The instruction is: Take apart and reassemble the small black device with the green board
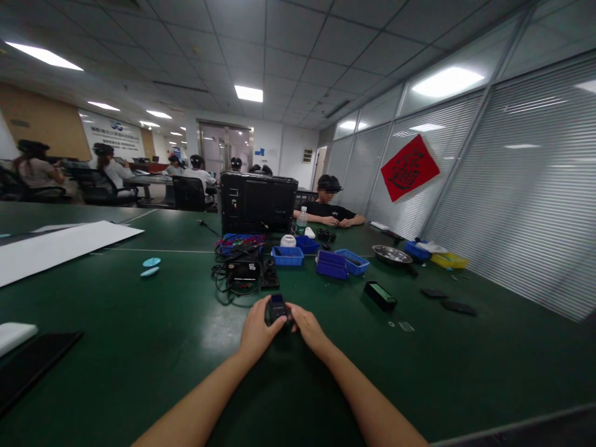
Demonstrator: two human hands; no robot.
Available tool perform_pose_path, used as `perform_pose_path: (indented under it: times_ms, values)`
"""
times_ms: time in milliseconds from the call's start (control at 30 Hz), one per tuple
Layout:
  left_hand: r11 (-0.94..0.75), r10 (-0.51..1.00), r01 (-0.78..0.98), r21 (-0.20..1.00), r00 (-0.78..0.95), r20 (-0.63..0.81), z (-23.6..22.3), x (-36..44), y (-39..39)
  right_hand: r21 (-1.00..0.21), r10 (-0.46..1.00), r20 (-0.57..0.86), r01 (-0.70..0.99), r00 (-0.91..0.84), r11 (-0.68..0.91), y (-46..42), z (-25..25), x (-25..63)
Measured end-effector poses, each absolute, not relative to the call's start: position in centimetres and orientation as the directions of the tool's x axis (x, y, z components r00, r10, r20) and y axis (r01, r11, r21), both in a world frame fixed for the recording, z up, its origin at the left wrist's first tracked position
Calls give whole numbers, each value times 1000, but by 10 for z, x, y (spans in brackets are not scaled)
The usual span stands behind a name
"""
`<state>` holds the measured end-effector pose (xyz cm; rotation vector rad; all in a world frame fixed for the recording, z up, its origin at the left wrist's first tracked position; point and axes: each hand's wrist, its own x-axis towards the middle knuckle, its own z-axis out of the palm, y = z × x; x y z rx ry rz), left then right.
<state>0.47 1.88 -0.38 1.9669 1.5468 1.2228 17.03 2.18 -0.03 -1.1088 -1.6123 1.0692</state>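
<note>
A small black device (278, 308) with a dark bluish panel at its far end is between my hands, just above the green table (195, 347). My left hand (258, 329) is closed around its left side, with the thumb lying across the near end. From the right, my right hand (307, 326) grips its edge with bent fingers, partly hidden behind the device. Just beyond my hands lie a black boxy unit (243, 270) with tangled cables and a flat black part (270, 275).
Blue bins (287, 256), a black computer case (259, 203) and a water bottle (302, 221) stand farther back. To the right are a black-and-green box (380, 296), a metal pan (392, 254) and a yellow tray (449, 260). A person (328, 205) sits across the table.
</note>
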Motion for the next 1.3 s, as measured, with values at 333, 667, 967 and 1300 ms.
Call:
perform_pose_path:
  times_ms: [333, 667, 967, 1300]
  values:
    - [-55, 985, 752, 657, -67, 160, 14, -9, 15, -983, 936, 49, -184, -350, -17, 26, -4, 170]
    - [50, 985, 809, 585, -138, 106, 23, -44, 3, -976, 976, 25, -216, -216, -23, 36, 0, 196]
    - [173, 947, 781, 601, -299, 116, 32, -125, 2, -977, 987, -24, -205, -159, -57, 37, 3, 199]
    - [337, 815, 709, 620, -549, 184, 32, -223, 7, -980, 992, -56, -183, -110, -75, 37, 7, 202]
